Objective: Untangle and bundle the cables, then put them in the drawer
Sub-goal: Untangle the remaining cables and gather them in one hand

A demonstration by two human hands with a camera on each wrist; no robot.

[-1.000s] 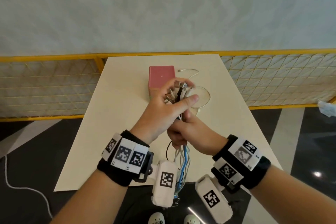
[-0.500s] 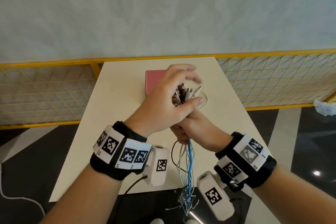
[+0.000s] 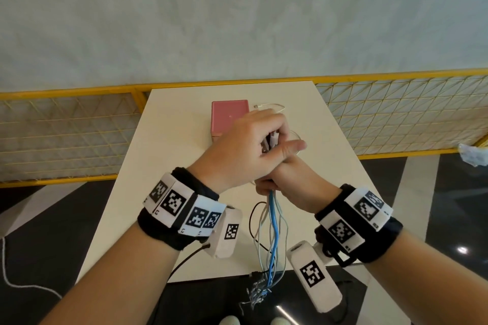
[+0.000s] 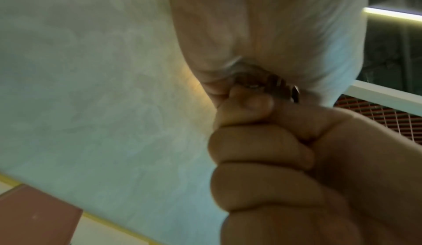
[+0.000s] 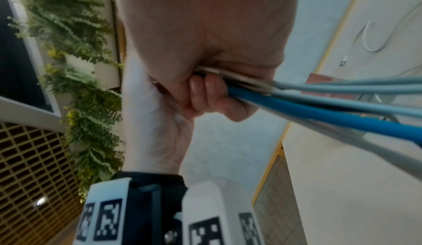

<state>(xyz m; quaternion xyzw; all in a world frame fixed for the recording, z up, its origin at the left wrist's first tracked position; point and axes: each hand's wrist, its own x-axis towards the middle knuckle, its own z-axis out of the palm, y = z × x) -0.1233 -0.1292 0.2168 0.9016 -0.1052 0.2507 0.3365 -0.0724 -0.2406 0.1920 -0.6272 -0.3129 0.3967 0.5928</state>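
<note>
A bundle of blue, white and grey cables [image 3: 273, 232] hangs over the table's near edge, with a thin black cable looping beside it. My right hand [image 3: 286, 179] grips the bundle in a fist; in the right wrist view its fingers [image 5: 205, 95] curl round the blue cable [image 5: 319, 115]. My left hand [image 3: 253, 145] sits just above it, fingers curled over the connector ends [image 3: 273, 138], thumb laid along the side. The connectors [image 4: 274, 84] show between both hands. A pink drawer box [image 3: 229, 116] stands behind the hands, shut as far as I can see.
A loose white cable [image 3: 272, 107] lies on the cream table [image 3: 171, 166] right of the pink box. A yellow mesh fence [image 3: 66, 134] runs behind the table. The bundle's frayed ends [image 3: 260, 290] dangle below the table edge over dark floor.
My left hand had spread its fingers above the connector ends and has now curled over them again. The right hand keeps its grip on the bundle.
</note>
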